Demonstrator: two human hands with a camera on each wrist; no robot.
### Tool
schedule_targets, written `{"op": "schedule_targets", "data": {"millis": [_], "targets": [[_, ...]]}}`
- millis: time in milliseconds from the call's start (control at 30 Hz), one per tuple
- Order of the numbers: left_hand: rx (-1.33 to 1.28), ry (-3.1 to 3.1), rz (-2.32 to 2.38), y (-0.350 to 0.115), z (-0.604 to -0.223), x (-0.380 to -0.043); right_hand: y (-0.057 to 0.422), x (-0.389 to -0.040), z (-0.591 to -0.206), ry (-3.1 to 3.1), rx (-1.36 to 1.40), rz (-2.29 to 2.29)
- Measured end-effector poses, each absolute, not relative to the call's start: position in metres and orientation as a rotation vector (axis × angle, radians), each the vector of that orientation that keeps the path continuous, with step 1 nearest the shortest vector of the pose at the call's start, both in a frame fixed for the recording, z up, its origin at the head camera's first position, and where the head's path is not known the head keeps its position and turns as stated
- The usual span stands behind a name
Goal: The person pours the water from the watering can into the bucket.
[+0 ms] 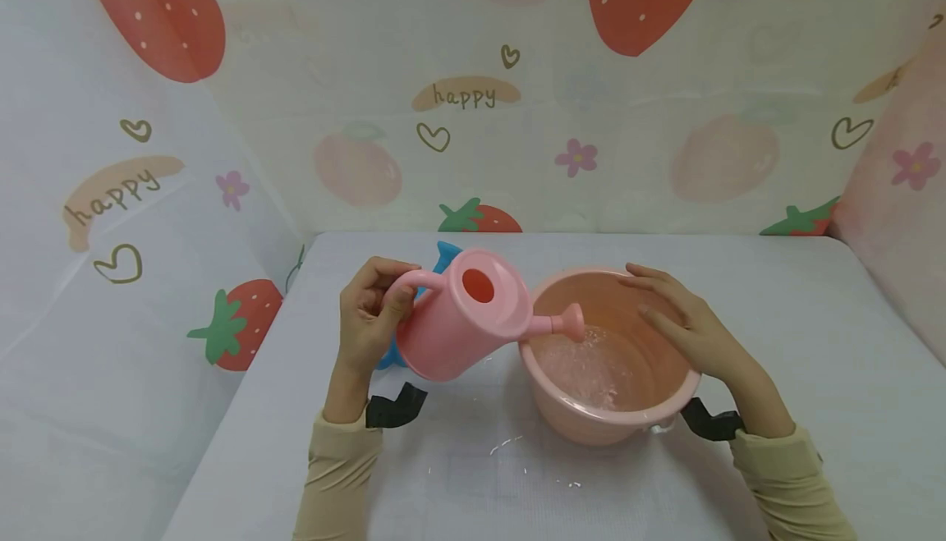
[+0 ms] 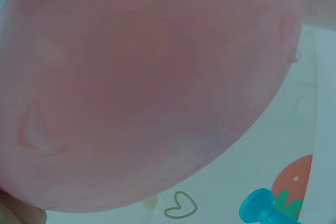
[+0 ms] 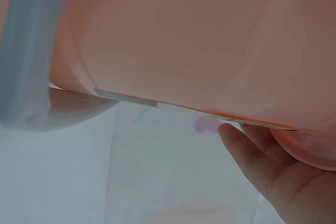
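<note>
My left hand (image 1: pixel 373 311) grips the handle of a pink watering can (image 1: pixel 458 319), held tilted to the right. Its spout ends in a round sprinkler head (image 1: pixel 572 323) over the inside of a pink bucket (image 1: pixel 591 426). Water (image 1: pixel 591 360) is in the bucket, its surface stirred below the sprinkler head. My right hand (image 1: pixel 683 319) rests on the bucket's right rim with fingers extended. In the left wrist view, the can's underside (image 2: pixel 152 87) fills most of the picture. The right wrist view shows the bucket's outer wall (image 3: pixel 199 40) close up, beside my fingers (image 3: pixel 239 145).
Behind the watering can stands a blue object (image 1: pixel 447 255), mostly hidden; a flared blue end (image 2: pixel 257 205) shows in the left wrist view. Water drops (image 1: pixel 506 445) lie on the white table (image 1: pixel 443 483). A strawberry-printed sheet (image 1: pixel 369 57) rises behind it.
</note>
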State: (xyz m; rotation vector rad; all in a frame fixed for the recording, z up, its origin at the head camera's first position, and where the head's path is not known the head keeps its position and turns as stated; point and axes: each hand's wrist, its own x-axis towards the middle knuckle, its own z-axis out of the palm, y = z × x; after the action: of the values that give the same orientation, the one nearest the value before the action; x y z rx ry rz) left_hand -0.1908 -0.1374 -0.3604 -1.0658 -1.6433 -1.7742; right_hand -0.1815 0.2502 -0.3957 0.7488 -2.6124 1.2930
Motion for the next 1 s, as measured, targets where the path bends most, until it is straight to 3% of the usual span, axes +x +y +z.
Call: {"op": "schedule_targets", "data": {"millis": [1000], "targets": [[-1.014,-1.626,-1.846,-0.1380,-0.3610,-0.1897,0.2497,-0.1810,-0.3962,-2.616,0.736,1.309]]}}
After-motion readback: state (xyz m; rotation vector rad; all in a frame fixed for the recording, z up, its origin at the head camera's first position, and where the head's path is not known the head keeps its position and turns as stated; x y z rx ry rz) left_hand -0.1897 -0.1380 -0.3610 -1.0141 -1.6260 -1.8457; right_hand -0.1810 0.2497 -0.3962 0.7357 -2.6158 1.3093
